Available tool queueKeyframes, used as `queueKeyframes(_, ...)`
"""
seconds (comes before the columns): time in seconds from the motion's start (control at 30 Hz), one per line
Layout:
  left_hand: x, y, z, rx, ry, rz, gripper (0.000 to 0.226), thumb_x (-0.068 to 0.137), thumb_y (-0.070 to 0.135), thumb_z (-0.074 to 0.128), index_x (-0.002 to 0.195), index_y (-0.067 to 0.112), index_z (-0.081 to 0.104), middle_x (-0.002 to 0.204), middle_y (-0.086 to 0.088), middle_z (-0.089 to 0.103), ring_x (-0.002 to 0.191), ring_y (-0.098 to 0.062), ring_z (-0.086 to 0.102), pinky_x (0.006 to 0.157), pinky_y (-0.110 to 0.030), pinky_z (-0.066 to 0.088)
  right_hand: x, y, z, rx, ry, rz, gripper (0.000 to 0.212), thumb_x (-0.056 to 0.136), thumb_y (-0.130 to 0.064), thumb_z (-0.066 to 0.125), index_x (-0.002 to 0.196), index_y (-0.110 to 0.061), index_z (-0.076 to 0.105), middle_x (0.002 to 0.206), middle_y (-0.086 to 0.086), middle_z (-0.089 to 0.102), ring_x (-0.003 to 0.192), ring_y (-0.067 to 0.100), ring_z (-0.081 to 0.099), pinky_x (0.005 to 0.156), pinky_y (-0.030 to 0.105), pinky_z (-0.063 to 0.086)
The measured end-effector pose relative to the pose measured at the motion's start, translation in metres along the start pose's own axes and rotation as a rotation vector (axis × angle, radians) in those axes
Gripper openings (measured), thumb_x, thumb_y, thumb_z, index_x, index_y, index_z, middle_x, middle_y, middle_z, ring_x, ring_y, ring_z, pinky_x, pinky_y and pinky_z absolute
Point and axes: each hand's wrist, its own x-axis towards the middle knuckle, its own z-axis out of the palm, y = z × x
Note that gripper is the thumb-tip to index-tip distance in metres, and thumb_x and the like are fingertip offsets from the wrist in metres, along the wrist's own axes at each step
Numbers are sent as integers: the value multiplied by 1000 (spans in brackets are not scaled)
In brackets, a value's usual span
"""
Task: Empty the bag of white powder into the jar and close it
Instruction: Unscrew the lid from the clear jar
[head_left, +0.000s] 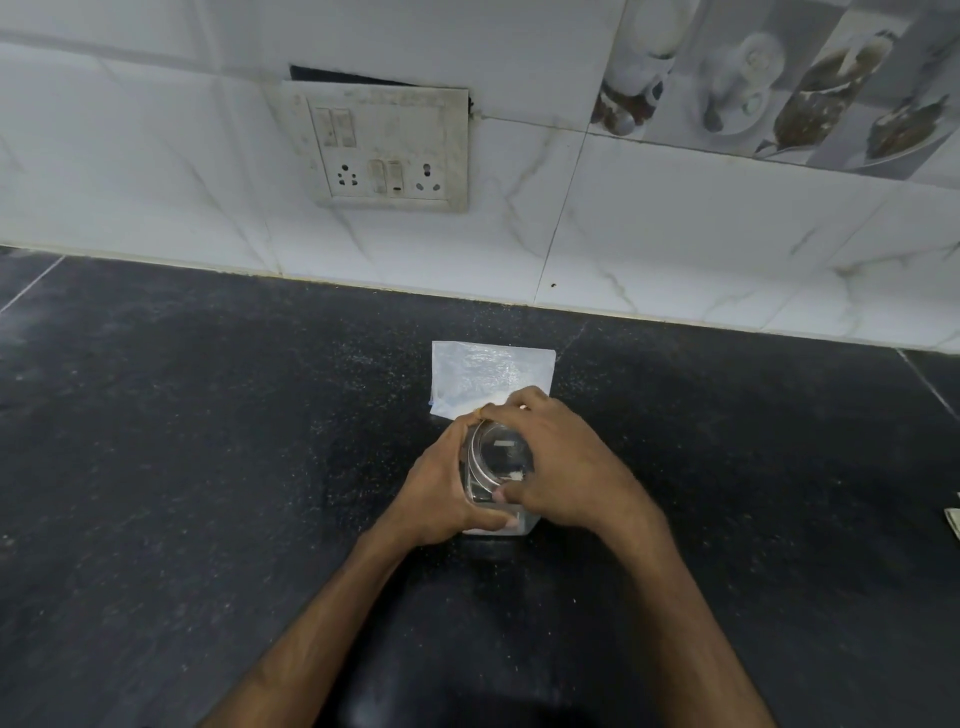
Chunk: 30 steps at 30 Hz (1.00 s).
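Observation:
A clear glass jar (496, 512) stands on the black counter (208, 441), with a shiny metal lid (501, 452) on its mouth. My left hand (441, 493) wraps around the jar's left side. My right hand (561, 462) sits over the lid, its fingers curled around the rim. Some white powder shows through the glass near the jar's base. Just behind the jar a clear plastic bag (488, 374) lies flat on the counter, with a little white powder at its near edge.
A tiled wall rises behind the counter with a switch and socket plate (384, 148). The corner of a paper item (953, 525) shows at the right edge. Fine white specks dust the counter around the jar.

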Motion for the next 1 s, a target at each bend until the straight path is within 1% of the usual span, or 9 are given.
queueKeyframes(0.07,0,-1,0,6,-3,5,105,47,30,94,138,32,42,128,12,63,119,-9,62,103,-44,51,0,2,-8,10,-80,-19,98,71,-33,86,153,-34,31,155,-3,35,142,19,35,117,39,33)
queueKeyframes(0.13,0,0,-1,3,-9,2,104,47,30,94,137,33,43,128,13,63,119,-8,62,103,-44,51,-3,-2,-4,24,32,61,101,72,-47,83,155,-34,27,156,-2,34,143,19,34,117,40,33)
queueKeyframes(0.3,0,0,0,-7,6,15,99,47,28,91,134,33,45,124,12,65,114,-10,64,99,-45,53,-6,-8,6,-10,110,14,63,81,-31,77,139,-31,51,131,-5,50,121,16,48,101,31,45)
queueKeyframes(0.4,1,0,0,-4,4,20,100,49,26,93,136,33,44,125,12,64,116,-9,64,101,-44,52,-1,-3,-7,49,-23,-50,75,77,-23,80,144,-30,46,142,-6,48,129,15,47,108,36,42)
queueKeyframes(0.53,-1,1,-1,-5,-4,10,100,49,29,93,136,33,44,127,13,63,118,-8,62,102,-44,52,-8,-7,2,-2,133,127,87,75,-55,77,148,-30,38,139,-4,46,127,18,49,103,37,47)
queueKeyframes(0.63,-1,0,0,-8,4,8,101,49,29,93,137,34,43,129,12,62,120,-10,62,103,-44,51,-7,-5,4,-21,68,77,78,77,-43,79,145,-30,42,133,-4,47,122,18,51,98,33,49)
queueKeyframes(0.7,0,-1,0,-11,1,5,103,49,26,93,138,33,42,129,13,62,120,-8,61,105,-43,50,-3,1,-4,17,-34,30,91,75,-33,84,151,-32,34,143,-6,44,131,16,47,107,35,45)
queueKeyframes(0.87,0,-2,0,-8,-7,-8,106,47,31,94,139,30,41,129,12,62,120,-9,61,104,-43,50,-2,-2,-3,4,75,107,100,72,-55,80,154,-33,27,143,-4,45,132,19,45,108,37,43)
queueKeyframes(1.0,0,-1,0,-7,6,1,105,47,29,94,138,32,43,129,12,63,120,-9,61,105,-43,50,-1,5,-7,107,-58,3,97,72,-24,87,152,-33,33,147,-9,44,136,12,41,114,29,37)
